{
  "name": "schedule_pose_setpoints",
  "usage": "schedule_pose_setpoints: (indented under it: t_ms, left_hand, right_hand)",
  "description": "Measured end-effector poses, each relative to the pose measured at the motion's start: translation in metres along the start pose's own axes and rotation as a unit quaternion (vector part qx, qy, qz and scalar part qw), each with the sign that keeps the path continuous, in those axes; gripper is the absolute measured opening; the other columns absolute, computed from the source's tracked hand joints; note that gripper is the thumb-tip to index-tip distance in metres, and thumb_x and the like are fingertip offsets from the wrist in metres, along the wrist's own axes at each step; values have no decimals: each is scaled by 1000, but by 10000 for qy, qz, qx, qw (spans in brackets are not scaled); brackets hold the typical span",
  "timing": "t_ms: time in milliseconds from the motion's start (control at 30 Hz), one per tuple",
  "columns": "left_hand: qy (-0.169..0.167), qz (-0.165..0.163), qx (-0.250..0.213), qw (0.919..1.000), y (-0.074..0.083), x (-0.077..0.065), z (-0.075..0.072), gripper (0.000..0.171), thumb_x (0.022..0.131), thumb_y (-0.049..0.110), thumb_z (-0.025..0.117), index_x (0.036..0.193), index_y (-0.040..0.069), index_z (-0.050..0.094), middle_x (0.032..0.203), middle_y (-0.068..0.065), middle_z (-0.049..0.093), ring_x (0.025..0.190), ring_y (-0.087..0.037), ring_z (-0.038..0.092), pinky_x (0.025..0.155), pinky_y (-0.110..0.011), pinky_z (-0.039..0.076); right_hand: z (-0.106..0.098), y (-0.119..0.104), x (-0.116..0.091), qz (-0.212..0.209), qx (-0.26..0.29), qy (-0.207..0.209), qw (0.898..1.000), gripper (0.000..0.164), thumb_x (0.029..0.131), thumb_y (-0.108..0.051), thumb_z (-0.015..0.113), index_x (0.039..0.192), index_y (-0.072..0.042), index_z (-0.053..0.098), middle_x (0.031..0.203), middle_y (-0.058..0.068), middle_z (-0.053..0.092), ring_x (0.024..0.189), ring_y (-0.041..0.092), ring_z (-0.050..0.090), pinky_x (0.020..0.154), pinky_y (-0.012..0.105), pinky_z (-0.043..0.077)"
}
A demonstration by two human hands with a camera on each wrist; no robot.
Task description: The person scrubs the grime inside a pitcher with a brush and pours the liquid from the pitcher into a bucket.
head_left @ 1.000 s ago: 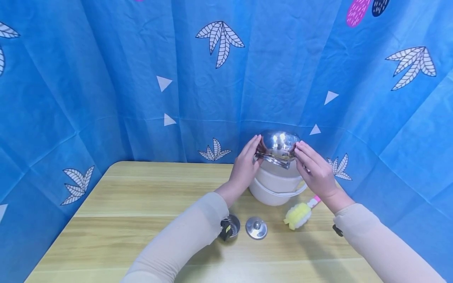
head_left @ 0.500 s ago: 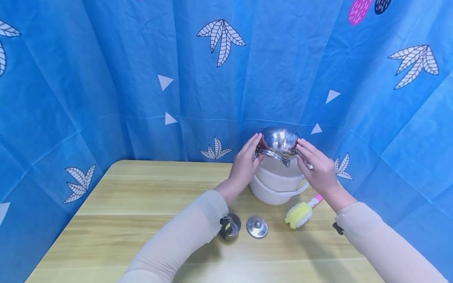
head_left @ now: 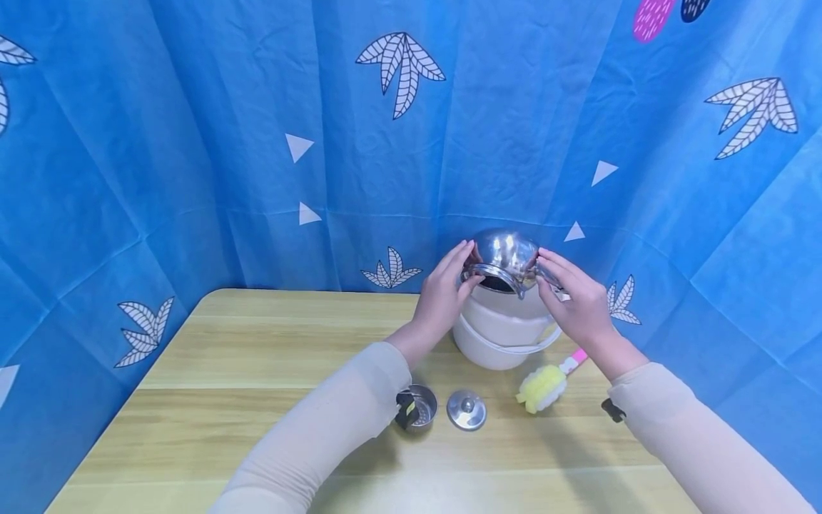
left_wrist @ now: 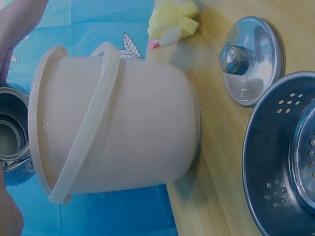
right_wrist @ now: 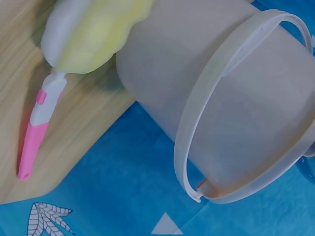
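Note:
A shiny steel teapot (head_left: 505, 248) is held tilted over a white bucket (head_left: 488, 348), its dark mouth turned downward and toward me. My left hand (head_left: 443, 293) grips its left side, with the thumb near the rim. On the other side my right hand (head_left: 580, 303) holds it, fingers against the body and thumb below. In the left wrist view the round mouth of the teapot (left_wrist: 11, 128) shows beside the rim of the bucket (left_wrist: 123, 128). The right wrist view is mostly filled by the bucket (right_wrist: 246, 113); no hand is seen there.
On the wooden table (head_left: 270, 357), a steel strainer basket (head_left: 427, 405) stands near my left sleeve, left of a knobbed steel lid (head_left: 467, 410). A yellow-and-white sponge brush (head_left: 542, 389) with a pink handle lies right of the bucket. A blue curtain (head_left: 526, 128) hangs behind.
The teapot has been raised slightly and turned, so its dark opening now shows toward me. Both hands keep hold of it. Bucket, lid, strainer basket and brush stay in place.

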State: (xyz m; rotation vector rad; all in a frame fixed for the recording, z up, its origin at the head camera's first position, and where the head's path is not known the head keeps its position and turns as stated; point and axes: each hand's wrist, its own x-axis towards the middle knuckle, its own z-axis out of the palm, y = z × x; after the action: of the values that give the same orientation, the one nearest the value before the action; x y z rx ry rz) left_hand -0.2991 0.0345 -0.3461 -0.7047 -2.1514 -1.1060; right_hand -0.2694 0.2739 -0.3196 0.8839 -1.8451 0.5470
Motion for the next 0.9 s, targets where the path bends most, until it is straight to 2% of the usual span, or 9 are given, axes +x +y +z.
schedule_pose_setpoints:
  t_ms: [333, 600, 733, 900]
  left_hand:
    - [33, 11, -38, 10000, 2, 0, 1, 59, 93, 23, 71, 148, 12, 49, 151, -8, 49, 133, -26, 52, 110, -34, 41]
    - [-28, -127, -69, 9999, 4, 1, 1, 58, 94, 26, 70, 147, 13, 50, 151, -7, 48, 135, -25, 51, 111, -34, 40]
    - [15, -138, -104, 9998, 5, 3, 0, 57, 94, 27, 70, 146, 11, 52, 150, -7, 50, 134, -25, 51, 111, -34, 40]
    - [48, -156, -153, 9997, 8, 4, -2, 55, 95, 29, 70, 144, 11, 54, 148, -8, 51, 134, -25, 52, 111, -34, 40]
  right_hand:
    - [-4, 1, 1, 471, -25, -222, 9986, 44, 78, 13, 74, 120, 3, 69, 128, 13, 67, 110, 38, 66, 102, 13, 41]
    - [-6, -2, 5, 1064, 106, -338, 9937, 43, 78, 13, 75, 119, 1, 71, 123, 13, 70, 109, 32, 68, 88, 6, 45]
    - [-9, -5, 9, 1435, 240, -363, 9887, 40, 79, 12, 75, 118, 1, 72, 123, 13, 70, 109, 17, 67, 80, 5, 48]
    - [-12, -8, 15, 1863, 330, -494, 9807, 37, 83, 7, 75, 119, -1, 72, 123, 12, 70, 106, -7, 59, 75, 5, 49]
